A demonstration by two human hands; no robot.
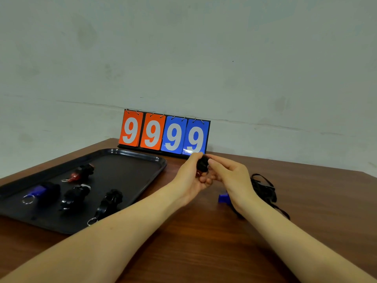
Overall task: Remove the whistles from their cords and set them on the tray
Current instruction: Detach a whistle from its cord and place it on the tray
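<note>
We hold a black and red whistle (pixel 202 166) above the wooden table (pixel 204 231), our left hand (pixel 188 176) curled round it from below and our right hand (pixel 228 176) pinching its top with thumb and forefinger. Four whistles lie on the black tray (pixel 130 158) to our left: a red one (pixel 80 173) at the back, a blue one (pixel 40 192), and two black ones (pixel 74 196) (pixel 109 203) nearer us. Behind our right wrist a blue whistle (pixel 223 198) rests on the table beside a heap of black cords (pixel 264 190). A flip scoreboard (pixel 165 134) reading 9999 stands against the wall.
</note>
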